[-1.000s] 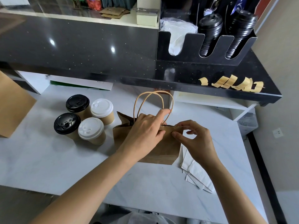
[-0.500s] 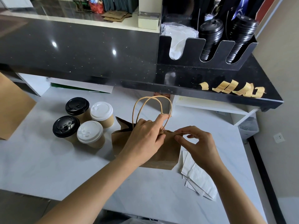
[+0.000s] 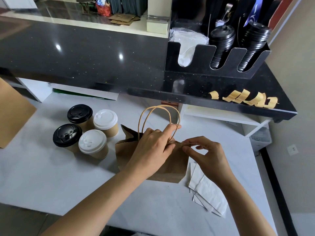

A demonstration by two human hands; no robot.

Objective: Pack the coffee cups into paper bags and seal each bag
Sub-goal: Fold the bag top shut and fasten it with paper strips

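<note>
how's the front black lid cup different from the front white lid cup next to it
The front black-lid cup has a glossy black lid; the front white-lid cup has a matte white one. The black-lid cup stands further left, the white-lid cup nearer the paper bag. Both stand upright, lidded, with brown paper walls.

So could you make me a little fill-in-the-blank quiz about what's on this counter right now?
1. Beside the paper bag stand ____ lidded coffee cups.
2. Of those cups, two have black lids and two have ____ lids.
3. Both the left hand and the right hand are pinching the bag's ____ edge.
4. Strips of tan tape hang from the edge of the ____ counter.

Missing words: four; white; top; black
</note>
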